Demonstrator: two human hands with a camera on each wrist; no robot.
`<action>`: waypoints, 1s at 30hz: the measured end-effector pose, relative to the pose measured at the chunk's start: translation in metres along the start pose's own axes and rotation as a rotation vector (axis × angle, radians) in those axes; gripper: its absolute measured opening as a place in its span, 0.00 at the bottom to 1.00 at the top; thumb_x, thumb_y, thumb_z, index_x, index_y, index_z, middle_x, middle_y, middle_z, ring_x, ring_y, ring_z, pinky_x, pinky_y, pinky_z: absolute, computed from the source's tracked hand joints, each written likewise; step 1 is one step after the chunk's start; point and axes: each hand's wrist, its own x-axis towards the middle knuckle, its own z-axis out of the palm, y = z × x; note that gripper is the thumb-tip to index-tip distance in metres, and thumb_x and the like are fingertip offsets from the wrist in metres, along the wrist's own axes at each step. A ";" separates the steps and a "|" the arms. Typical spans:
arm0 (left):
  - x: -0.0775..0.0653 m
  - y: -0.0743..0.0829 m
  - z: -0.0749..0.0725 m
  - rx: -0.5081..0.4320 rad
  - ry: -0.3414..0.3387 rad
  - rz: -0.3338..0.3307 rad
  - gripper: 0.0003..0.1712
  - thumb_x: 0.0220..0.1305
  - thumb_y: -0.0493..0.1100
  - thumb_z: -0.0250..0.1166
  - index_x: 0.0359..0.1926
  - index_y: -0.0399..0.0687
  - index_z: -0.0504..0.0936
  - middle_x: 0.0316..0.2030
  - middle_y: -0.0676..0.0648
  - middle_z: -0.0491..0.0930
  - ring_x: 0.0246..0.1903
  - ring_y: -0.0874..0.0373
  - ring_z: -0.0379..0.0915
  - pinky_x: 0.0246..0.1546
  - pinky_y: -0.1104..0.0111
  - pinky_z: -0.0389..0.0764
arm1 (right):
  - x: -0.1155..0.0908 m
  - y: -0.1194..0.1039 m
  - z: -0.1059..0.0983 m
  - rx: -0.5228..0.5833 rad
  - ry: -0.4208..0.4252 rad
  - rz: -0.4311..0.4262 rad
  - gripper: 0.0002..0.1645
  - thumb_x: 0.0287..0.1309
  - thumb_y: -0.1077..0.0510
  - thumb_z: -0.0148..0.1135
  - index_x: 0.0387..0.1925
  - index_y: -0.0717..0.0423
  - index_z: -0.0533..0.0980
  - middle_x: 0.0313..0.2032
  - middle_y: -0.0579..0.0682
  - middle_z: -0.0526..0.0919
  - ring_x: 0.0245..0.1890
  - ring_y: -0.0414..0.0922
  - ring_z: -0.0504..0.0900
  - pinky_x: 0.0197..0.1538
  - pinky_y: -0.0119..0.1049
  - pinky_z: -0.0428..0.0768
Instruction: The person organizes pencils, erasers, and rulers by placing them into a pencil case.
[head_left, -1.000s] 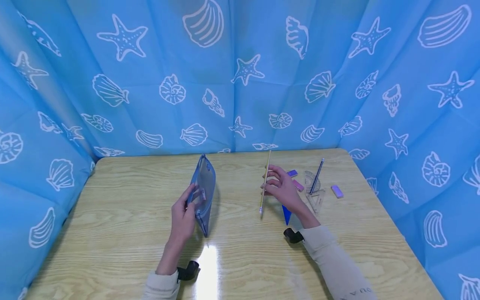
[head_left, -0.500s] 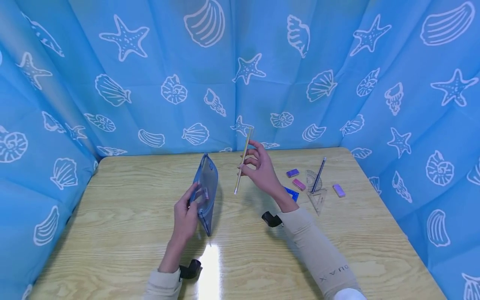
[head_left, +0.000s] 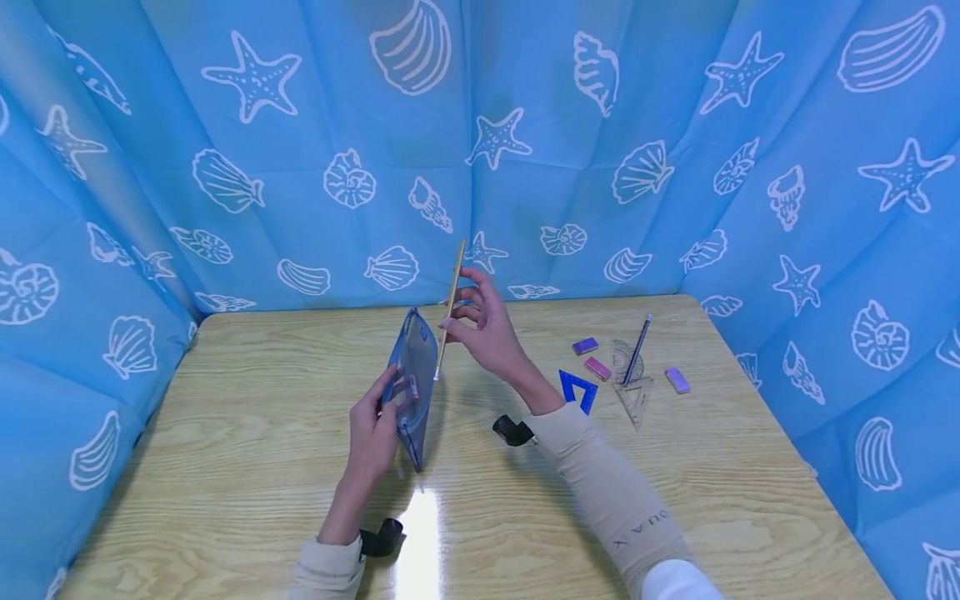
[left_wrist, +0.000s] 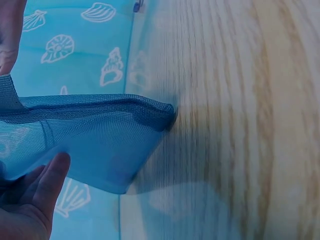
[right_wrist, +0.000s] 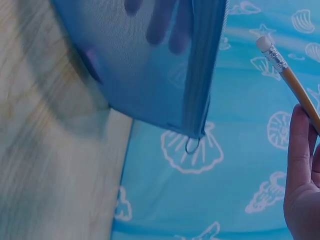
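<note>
My left hand (head_left: 372, 429) grips a blue mesh zip pouch (head_left: 422, 400) by its near side and holds it upright on the table with its mouth parted. A small pale item (head_left: 413, 386) shows through the mesh. In the left wrist view, the thumb lies against the pouch (left_wrist: 105, 145). My right hand (head_left: 491, 333) pinches a yellow pencil (head_left: 455, 287) just right of the pouch, with the white eraser end pointing down. That eraser end (right_wrist: 264, 44) is beside the zip edge in the right wrist view, apart from the mesh.
On the right of the table lie a blue set square (head_left: 573, 377), a purple eraser (head_left: 585, 346), a pink eraser (head_left: 597, 369), another purple eraser (head_left: 678, 381), a dark pencil (head_left: 637, 350), a clear protractor (head_left: 621, 354) and a clear set square (head_left: 635, 406). A blue curtain (head_left: 525, 192) hangs behind.
My right hand has lifted the yellow pencil and carried it left, away from the stationery and up to the pouch. My left hand keeps its grip on the pouch, nearly still.
</note>
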 end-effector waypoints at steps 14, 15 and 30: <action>0.002 0.002 0.000 0.025 0.004 -0.001 0.32 0.67 0.26 0.46 0.72 0.33 0.67 0.66 0.33 0.74 0.62 0.38 0.76 0.60 0.43 0.81 | -0.019 0.016 0.029 -0.131 -0.069 0.101 0.40 0.63 0.73 0.59 0.73 0.61 0.56 0.51 0.70 0.74 0.42 0.44 0.81 0.41 0.37 0.90; 0.002 0.002 0.000 0.022 0.001 -0.003 0.32 0.67 0.26 0.45 0.72 0.33 0.67 0.66 0.33 0.74 0.61 0.37 0.76 0.60 0.43 0.81 | -0.020 0.017 0.030 -0.143 -0.077 0.113 0.39 0.64 0.73 0.59 0.73 0.62 0.57 0.51 0.71 0.73 0.42 0.44 0.80 0.41 0.37 0.89; 0.002 -0.001 -0.002 -0.025 -0.005 0.005 0.33 0.65 0.25 0.44 0.72 0.31 0.66 0.66 0.32 0.73 0.61 0.36 0.76 0.59 0.47 0.82 | -0.028 0.018 0.039 -0.257 -0.135 0.150 0.29 0.67 0.70 0.56 0.67 0.62 0.63 0.49 0.62 0.73 0.40 0.47 0.81 0.38 0.41 0.91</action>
